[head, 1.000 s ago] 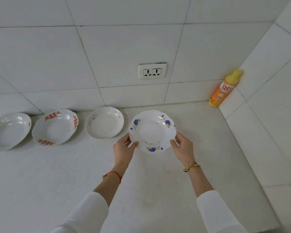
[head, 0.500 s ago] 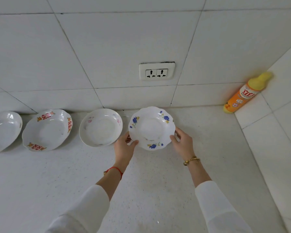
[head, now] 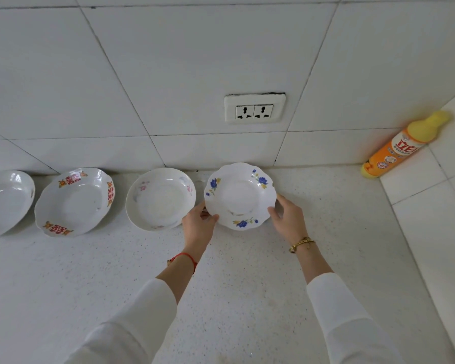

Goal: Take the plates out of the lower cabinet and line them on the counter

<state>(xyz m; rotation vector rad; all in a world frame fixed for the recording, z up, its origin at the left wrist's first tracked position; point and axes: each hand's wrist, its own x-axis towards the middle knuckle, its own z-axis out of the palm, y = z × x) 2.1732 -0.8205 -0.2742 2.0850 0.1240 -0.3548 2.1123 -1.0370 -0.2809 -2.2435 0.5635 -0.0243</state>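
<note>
4 plates stand in a row along the back of the tabletop (head: 247, 298), close under the tiled wall (head: 195, 61). At the far left a plain white plate (head: 5, 200) is cut off by the picture's edge; beside it sits the red-patterned plate (head: 75, 202), then the pink-flowered plate (head: 160, 198), and last the blue-flowered plate (head: 241, 195), which I have between both hands. My left hand (head: 198, 224) grips its near-left rim, thumb on top and fingers curled underneath, squeezed into the narrow gap next to the pink-flowered plate, whose rim it is just beside. My right hand (head: 286, 216) is closed loosely on the near-right rim, thumb on the edge. Whether the plate's base already rests on the tabletop I cannot tell. Its far edge comes near the joint where wall meets tabletop, so little room is left behind it. To the right the surface runs bare up to the side wall (head: 436, 219), with only an orange bottle (head: 394, 151) lying propped in the far corner, well apart from my right hand. Toward me the tabletop is wide open. On the wall above the plate sits a double socket (head: 254, 109).
</note>
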